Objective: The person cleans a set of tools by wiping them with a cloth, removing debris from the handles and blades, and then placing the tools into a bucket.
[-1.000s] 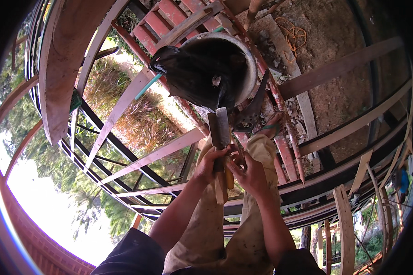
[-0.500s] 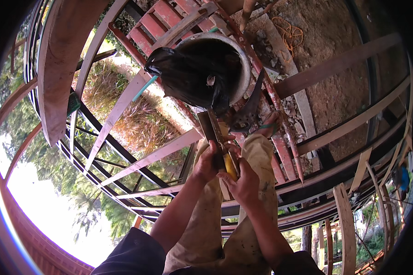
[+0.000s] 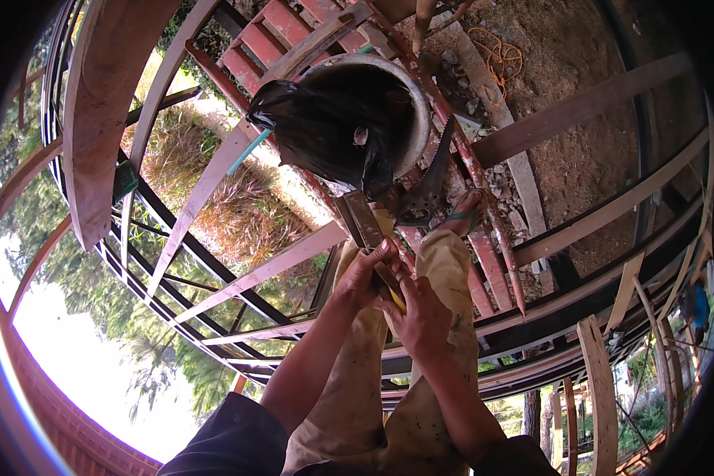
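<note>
One bundle of narrow pieces (image 3: 358, 218) sits before the person's trousers (image 3: 357, 373), slanting up toward the bucket (image 3: 422, 119). Holding it with both hands probably keeps the lengths from twisting or slipping apart. A black bag (image 3: 317, 135) slumps over the bucket's rim, its bulk likely keeping it there; the red rack (image 3: 488, 278) seems to bear the bucket. A saw (image 3: 434, 178) lies beside it, handle toward the foot (image 3: 464, 214), perhaps within easy reach. The left hand (image 3: 362, 274) curls tightly round the pieces, thumb angled upward. The right hand (image 3: 423, 317), lower, pinches near a yellow part (image 3: 400, 301), some fingertips hidden. Both forearms slant inward.
</note>
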